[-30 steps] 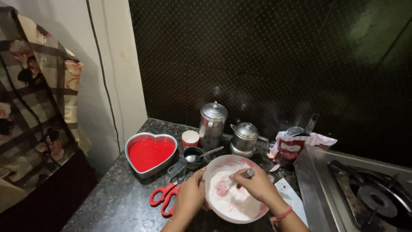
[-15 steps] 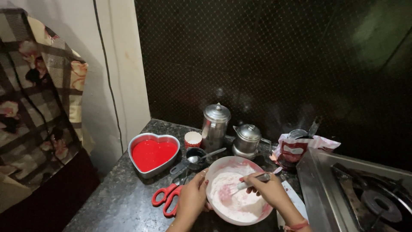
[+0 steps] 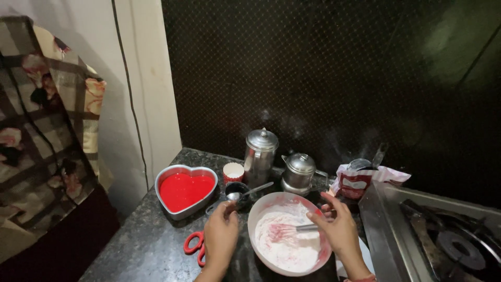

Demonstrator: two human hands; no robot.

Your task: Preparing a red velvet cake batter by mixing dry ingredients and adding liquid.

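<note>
Whisk, thin wire with metal handle [image 3: 295, 228], gripped in right hand [image 3: 342, 230]; long axis runs leftward from grip into pale round bowl of white-pink batter [image 3: 288, 233]. Left hand [image 3: 222, 239] loosely curled, empty, just beside bowl's left rim.

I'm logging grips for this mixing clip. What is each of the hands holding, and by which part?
The right hand holds a whisk by its handle, wires in the bowl. The left hand rests beside the bowl's rim, gripping nothing visible.
</note>
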